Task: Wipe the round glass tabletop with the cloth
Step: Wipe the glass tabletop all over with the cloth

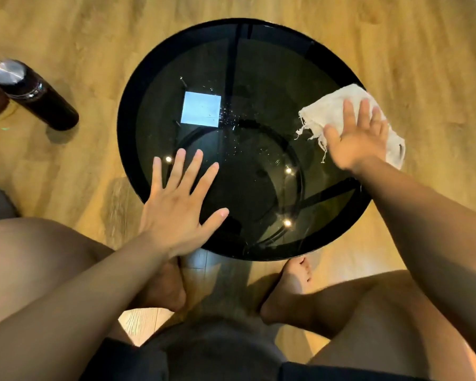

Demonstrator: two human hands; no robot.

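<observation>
The cloth (331,105) is pressed flat under the right hand (359,138) rather than clenched: the fingers are spread and laid out straight on top of it, so the grip is released and nothing is grasped. One cloth is seen, off-white, rumpled, with frayed threads hanging from its left edge. It is lying at the right rim of the desk (160,64), partly over the edge. The desk's top is a single round pane of dark smoked glass in a black rim; a bright square reflection, three small light spots and scattered droplets near the middle are shown on it. The left hand (176,210) is laid palm down on the near left part of the glass, fingers splayed, its grip likewise released and empty. Both forearms are stretched forward from the bottom corners. One dark bottle (39,97) with a metal cap is stood on the wooden floor (423,64), well left of the desk. Two bare feet are visible below the rim.
</observation>
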